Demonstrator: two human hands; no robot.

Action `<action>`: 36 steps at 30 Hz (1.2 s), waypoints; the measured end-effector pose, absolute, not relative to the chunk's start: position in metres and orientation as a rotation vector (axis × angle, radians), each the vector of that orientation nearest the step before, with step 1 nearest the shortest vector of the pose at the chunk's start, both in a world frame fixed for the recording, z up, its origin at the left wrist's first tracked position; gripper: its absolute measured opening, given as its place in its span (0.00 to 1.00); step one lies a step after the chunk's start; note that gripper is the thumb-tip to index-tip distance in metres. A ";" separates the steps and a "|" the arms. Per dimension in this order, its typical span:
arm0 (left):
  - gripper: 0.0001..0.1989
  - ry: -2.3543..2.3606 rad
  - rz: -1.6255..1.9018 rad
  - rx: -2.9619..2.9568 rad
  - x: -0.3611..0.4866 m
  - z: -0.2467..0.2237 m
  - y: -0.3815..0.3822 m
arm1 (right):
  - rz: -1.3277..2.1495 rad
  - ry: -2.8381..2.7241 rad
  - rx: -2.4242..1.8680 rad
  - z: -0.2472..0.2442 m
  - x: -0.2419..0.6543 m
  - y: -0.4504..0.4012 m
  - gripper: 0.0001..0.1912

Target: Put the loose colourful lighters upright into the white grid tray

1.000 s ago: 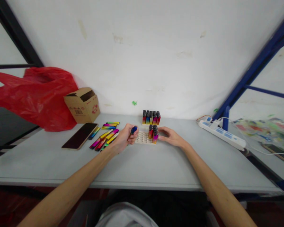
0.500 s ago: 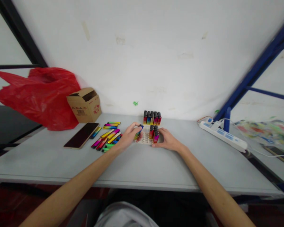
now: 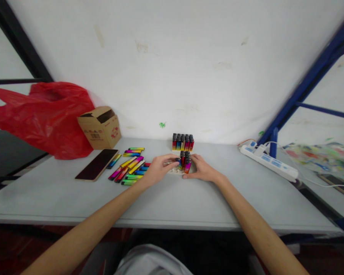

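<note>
My left hand pinches a blue lighter with a dark top, upright over a white holed tray. Its fingers hide part of the tray. Just to the right of that lighter, several red and pink lighters with black tops stand in the tray. My right hand grips the tray's right side, thumb at the front corner and fingers behind. Loose colourful lighters lie in a pile left of my left hand. Behind the tray stands a full block of upright lighters.
A phone lies left of the pile. Farther back are a cardboard box and a red plastic bag. On the right, a white power strip with cables lies by a blue metal frame.
My left hand has moved right with the lighter, from the tray's left edge to beside the standing lighters. My right hand stays at the tray's right side.
</note>
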State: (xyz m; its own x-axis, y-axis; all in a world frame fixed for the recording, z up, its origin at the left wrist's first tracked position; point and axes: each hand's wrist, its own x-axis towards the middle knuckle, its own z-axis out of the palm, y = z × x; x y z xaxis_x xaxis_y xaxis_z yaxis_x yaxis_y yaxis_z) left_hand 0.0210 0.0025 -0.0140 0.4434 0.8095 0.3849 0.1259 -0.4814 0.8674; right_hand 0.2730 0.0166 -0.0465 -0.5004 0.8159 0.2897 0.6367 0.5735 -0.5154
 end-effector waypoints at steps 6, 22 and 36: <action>0.14 0.863 1.038 2.087 0.026 -0.013 0.000 | 0.465 -2.327 -1.165 -0.047 0.274 0.018 0.47; 0.11 1.121 1.140 2.208 0.006 0.005 0.012 | 0.479 -2.339 -1.173 -0.043 0.274 0.016 0.48; 0.13 2.033 0.347 2.180 -0.096 0.019 0.042 | 0.476 -2.354 -1.181 -0.044 0.274 0.017 0.47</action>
